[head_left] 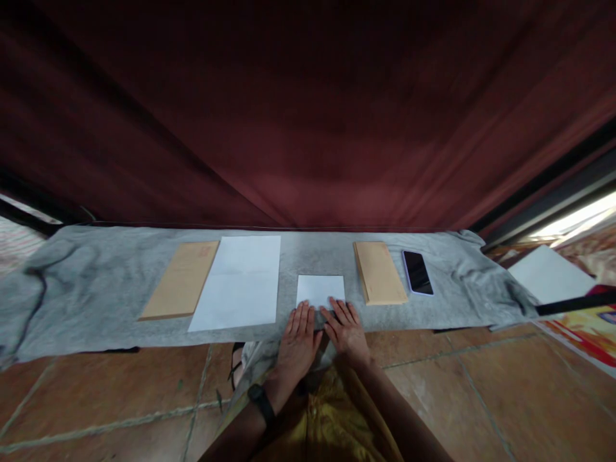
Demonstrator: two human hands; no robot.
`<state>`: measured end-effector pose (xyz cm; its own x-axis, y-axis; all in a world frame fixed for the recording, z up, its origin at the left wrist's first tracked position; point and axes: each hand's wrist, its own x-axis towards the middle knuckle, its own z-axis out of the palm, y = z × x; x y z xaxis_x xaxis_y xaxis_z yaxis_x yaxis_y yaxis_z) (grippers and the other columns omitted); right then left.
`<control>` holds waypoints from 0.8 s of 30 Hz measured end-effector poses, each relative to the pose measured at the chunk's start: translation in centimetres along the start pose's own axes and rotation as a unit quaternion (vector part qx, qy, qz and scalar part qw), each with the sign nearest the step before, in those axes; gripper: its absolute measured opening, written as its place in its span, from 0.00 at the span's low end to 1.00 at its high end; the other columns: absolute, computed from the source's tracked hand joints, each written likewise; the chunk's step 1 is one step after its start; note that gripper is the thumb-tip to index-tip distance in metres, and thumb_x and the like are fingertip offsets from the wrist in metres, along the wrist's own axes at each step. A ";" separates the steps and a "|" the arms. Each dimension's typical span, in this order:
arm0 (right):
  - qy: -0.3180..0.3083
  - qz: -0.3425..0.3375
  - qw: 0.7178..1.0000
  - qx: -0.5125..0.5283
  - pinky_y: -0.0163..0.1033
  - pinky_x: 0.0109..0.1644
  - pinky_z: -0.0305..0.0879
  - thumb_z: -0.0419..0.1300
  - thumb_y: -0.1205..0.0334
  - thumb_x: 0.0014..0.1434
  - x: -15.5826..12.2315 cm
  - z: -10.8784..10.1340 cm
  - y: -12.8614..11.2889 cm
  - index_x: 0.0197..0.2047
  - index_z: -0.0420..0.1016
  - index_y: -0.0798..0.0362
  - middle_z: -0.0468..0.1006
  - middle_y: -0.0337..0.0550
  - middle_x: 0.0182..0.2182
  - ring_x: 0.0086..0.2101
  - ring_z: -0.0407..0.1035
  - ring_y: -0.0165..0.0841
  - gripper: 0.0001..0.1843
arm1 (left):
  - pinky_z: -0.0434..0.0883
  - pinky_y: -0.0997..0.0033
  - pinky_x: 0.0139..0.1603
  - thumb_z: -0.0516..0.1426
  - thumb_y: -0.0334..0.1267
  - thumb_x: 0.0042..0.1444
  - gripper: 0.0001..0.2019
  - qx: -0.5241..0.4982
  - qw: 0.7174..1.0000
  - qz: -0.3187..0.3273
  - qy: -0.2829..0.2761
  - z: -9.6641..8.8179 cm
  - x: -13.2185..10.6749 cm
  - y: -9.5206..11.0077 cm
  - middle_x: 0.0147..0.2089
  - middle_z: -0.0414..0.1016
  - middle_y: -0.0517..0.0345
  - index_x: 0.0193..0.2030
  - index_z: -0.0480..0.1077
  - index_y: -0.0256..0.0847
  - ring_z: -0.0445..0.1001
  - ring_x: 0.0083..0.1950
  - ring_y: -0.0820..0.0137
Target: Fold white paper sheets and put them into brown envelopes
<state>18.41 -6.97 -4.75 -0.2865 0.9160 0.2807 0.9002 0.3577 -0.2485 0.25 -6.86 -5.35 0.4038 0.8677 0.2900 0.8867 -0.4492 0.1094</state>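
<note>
A small white sheet of paper (pixel 321 289), perhaps folded, lies in front of me on the grey cloth. My left hand (pixel 298 337) lies flat with its fingertips at the sheet's near left edge. At the near right edge rest the fingertips of my right hand (pixel 347 332), its fingers somewhat spread. Neither hand grips anything. To the left is a larger white sheet (pixel 240 279), with a stack of brown envelopes (pixel 180 280) beside it. Another stack of brown envelopes (pixel 380 273) sits to the right of the small sheet.
A phone (pixel 418 273) in a pale purple case lies right of the envelopes. Grey cloth (pixel 317 250) covers the narrow table. A dark red curtain (pixel 308 128) hangs along its far edge. Beyond the right end are a white sheet (pixel 551 274) and a colourful printed item (pixel 587 337).
</note>
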 end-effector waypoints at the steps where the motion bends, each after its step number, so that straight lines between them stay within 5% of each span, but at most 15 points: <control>1: 0.002 0.001 1.000 -0.001 0.57 0.72 0.50 0.53 0.59 0.71 0.0 0.1 0.0 0.67 0.68 0.44 0.61 0.46 0.70 0.68 0.57 0.43 0.23 | 0.61 0.47 0.72 0.49 0.42 0.68 0.31 0.001 1.000 -0.006 0.002 -0.1 -0.2 -0.1 0.75 0.54 0.35 0.74 0.51 0.29 0.53 0.76 0.54; 8: 0.008 0.005 1.000 0.001 0.56 0.72 0.51 0.53 0.60 0.71 -0.1 0.1 -0.1 0.68 0.68 0.44 0.61 0.45 0.71 0.68 0.56 0.42 0.23 | 0.61 0.45 0.72 0.48 0.44 0.70 0.29 -0.010 1.000 -0.022 0.009 -0.8 0.1 -0.4 0.74 0.57 0.34 0.73 0.54 0.28 0.56 0.75 0.53; 17: 0.038 -0.008 0.999 -0.007 0.55 0.73 0.50 0.54 0.64 0.67 -0.5 1.8 0.5 0.66 0.70 0.52 0.65 0.51 0.68 0.68 0.57 0.43 0.25 | 0.60 0.51 0.73 0.46 0.44 0.72 0.27 -0.084 0.994 0.064 -0.035 0.0 4.4 1.1 0.74 0.60 0.44 0.72 0.56 0.35 0.56 0.75 0.60; 24: 0.028 0.007 0.999 -0.028 0.55 0.73 0.49 0.53 0.61 0.70 -0.8 1.2 0.0 0.71 0.62 0.48 0.62 0.47 0.70 0.67 0.58 0.42 0.27 | 0.59 0.48 0.73 0.48 0.52 0.70 0.35 -0.047 0.999 0.020 -0.003 0.7 3.0 -0.7 0.75 0.54 0.35 0.74 0.51 0.29 0.51 0.77 0.55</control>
<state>18.25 -7.47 -6.08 -0.2566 0.9088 0.3289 0.9212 0.3329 -0.2012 1.00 -3.83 -5.28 0.4398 0.8496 0.2910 0.8446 -0.5015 0.1875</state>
